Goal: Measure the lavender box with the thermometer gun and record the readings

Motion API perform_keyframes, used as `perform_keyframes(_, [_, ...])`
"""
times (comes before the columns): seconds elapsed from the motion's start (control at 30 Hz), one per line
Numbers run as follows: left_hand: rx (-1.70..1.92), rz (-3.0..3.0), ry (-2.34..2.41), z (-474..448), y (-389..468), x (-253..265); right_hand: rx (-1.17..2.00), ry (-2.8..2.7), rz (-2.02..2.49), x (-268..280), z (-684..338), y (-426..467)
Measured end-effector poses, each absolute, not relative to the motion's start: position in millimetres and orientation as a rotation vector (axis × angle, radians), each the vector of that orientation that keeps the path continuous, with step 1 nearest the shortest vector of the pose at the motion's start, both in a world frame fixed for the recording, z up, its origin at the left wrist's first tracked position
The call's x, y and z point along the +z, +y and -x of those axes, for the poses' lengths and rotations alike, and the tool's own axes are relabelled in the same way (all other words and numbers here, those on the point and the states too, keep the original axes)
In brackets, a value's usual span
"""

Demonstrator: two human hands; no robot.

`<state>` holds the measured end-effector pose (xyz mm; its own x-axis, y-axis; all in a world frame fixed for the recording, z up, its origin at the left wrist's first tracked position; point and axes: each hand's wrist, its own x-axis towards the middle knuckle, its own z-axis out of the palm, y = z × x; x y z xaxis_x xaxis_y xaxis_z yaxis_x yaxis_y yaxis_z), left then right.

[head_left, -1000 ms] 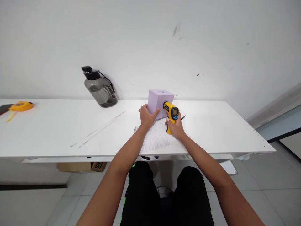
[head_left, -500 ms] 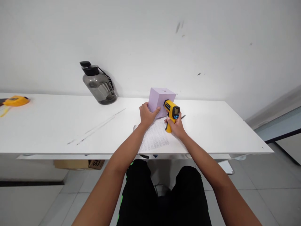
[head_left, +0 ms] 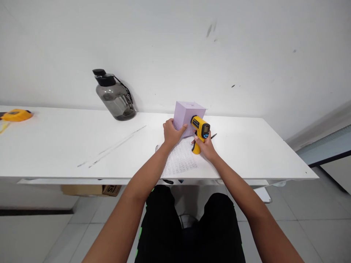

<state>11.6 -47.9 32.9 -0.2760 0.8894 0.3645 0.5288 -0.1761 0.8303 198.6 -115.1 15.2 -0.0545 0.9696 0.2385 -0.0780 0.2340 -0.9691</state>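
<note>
A lilac box (head_left: 182, 114) stands on the white table, with my left hand (head_left: 172, 133) gripping its left side, thumb across the near face. My right hand (head_left: 206, 146) is wrapped round the handle of a yellow and black infrared thermometer (head_left: 200, 126). Its nose points at the box's near right face, very close to it; whether they touch I cannot tell. Under both hands lies a sheet of paper (head_left: 181, 160) covered in writing. A dark pen (head_left: 214, 136) pokes out behind my right hand, mostly hidden.
A grey see-through water bottle (head_left: 116, 98) with a black lid stands near the wall, left of the box. At the far left is a yellow tape measure (head_left: 18, 115). The white table (head_left: 60, 142) has dark scuff marks. A cardboard box (head_left: 82, 190) sits below it.
The camera view has shifted very slightly. Both hands, the box and the thermometer keep practically the same positions relative to each other.
</note>
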Motion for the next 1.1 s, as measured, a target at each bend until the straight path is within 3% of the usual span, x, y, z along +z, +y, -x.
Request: perform_keyframes(1.1, [1.389,-1.605,1.748,-12.8,-48.8,35.5,1.102,-1.272,0.905,22.1,-198.3,-116.8])
